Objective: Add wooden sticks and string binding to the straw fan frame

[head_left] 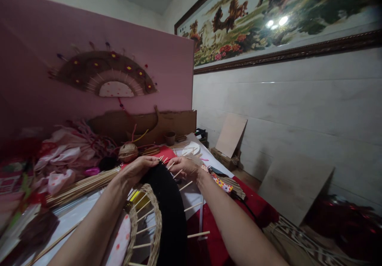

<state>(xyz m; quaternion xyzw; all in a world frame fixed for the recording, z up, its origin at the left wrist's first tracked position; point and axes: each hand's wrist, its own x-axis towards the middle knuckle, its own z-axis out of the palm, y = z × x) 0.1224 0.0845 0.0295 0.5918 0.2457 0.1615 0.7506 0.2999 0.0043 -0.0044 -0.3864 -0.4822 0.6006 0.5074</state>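
Note:
A half-made fan [170, 214] stands upright in front of me, with a wide black band, a braided twine band and thin wooden sticks poking out past its outer edge. Its inner part is white cloth with red dots [123, 234]. At the top end of the black band, my left hand [142, 167] pinches the edge between thumb and fingers. My right hand [184, 167] is just right of it, fingers curled together by the stick tips; whatever they hold is hidden.
A finished brown fan [113, 73] hangs on the pink board [167, 59]. Left on the table lie a bundle of sticks [83, 186], a twine ball [128, 152] and crumpled pink cloth [68, 150]. Floral fabric [221, 184] lies right. Cardboard sheets [297, 186] lean at the wall.

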